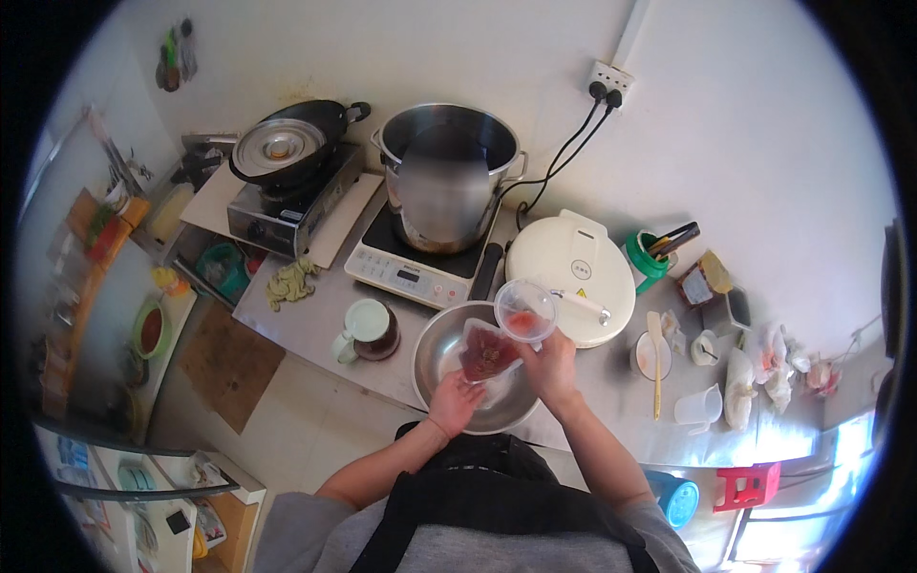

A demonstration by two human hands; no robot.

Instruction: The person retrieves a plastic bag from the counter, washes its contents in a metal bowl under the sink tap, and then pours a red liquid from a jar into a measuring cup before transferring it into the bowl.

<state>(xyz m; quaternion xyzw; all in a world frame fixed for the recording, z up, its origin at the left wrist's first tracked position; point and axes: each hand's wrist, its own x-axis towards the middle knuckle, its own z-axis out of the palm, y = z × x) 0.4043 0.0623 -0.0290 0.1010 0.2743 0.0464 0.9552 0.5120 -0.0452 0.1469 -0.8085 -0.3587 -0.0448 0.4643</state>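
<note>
Below me on the steel counter stands a wide stainless steel bowl [437, 344]. Over it my left hand [456, 402] holds a clear plastic pouch of dark red contents [489, 352] by its lower edge. My right hand [550, 364] grips a round clear plastic cup [526, 309], tilted beside the pouch's upper right corner, with some red stuff inside. Whether the right fingers also touch the pouch cannot be told. A glass jug with a pale green lid [365, 322] and dark contents stands left of the bowl.
Behind the bowl are an induction cooker [401, 275] bearing a tall steel pot [448, 208] and a white round electric griddle [566, 265]. A gas stove [286, 222] with a wok stands left. To the right lie a wooden spatula [656, 358], a measuring jug [698, 407] and plastic bags [739, 390].
</note>
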